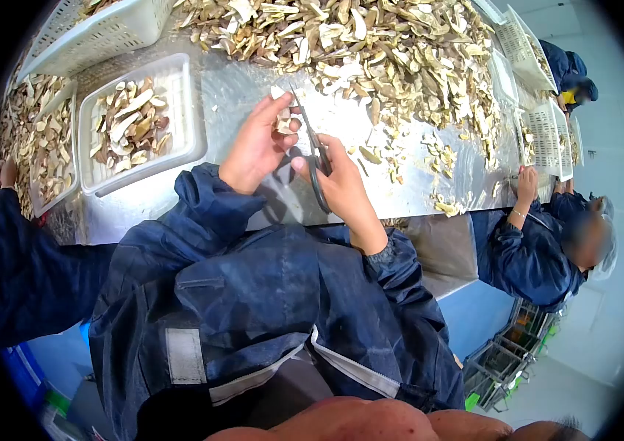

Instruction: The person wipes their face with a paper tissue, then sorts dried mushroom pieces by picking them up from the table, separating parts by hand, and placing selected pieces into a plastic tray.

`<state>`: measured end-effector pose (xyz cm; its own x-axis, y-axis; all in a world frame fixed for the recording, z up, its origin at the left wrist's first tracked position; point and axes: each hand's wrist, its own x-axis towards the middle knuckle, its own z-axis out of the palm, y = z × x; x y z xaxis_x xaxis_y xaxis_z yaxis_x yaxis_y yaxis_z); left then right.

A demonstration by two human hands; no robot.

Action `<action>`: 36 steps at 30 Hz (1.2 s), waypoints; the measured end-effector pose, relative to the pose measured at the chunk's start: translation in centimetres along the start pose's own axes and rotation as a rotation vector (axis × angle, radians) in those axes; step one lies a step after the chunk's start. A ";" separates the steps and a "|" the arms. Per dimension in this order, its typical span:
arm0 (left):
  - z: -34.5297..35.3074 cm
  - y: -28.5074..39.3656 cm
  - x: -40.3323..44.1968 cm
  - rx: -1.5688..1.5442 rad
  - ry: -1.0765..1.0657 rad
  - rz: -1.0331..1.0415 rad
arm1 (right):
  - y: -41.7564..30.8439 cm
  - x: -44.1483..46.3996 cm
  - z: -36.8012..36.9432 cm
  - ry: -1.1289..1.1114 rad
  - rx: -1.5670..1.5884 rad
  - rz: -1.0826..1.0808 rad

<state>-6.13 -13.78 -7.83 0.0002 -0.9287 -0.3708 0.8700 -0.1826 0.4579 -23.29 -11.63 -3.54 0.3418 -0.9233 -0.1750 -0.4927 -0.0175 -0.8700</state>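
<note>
My left hand [257, 140] is closed on a pale mushroom slice [284, 121], pinched between thumb and fingers above the metal table [231, 88]. In my right hand [341, 184] is a pair of scissors [313, 151] with dark handles, its blades pointing up and away from me, close beside the slice. Part of the handles is hidden by my fingers. A large heap of sliced dried mushrooms [371, 51] spreads over the table beyond my hands, with small pieces [440, 158] scattered to the right.
Left of my hands stands a clear plastic tub [198, 140] with mushroom slices. A white perforated basket [117, 37] sits behind it. More baskets [547, 136] line the far right. Co-workers in dark blue sit to the right [529, 246] and left [33, 272], their hands at the table.
</note>
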 end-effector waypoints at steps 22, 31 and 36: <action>0.4 2.7 -1.0 0.330 0.083 0.299 | 1.2 -2.1 0.9 0.084 -0.524 -0.219; -3.8 13.4 -6.5 1.452 0.578 1.199 | 0.5 1.5 -2.6 0.172 -0.681 -0.354; -5.4 15.5 -7.4 1.944 0.726 0.908 | 1.5 10.6 -6.0 0.429 -0.439 -0.309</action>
<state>9.98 -7.99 -2.33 0.5039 -0.7689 0.3935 -0.8391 -0.3277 0.4342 -25.23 -23.71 -3.92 0.2166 -0.9196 0.3278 -0.7329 -0.3750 -0.5676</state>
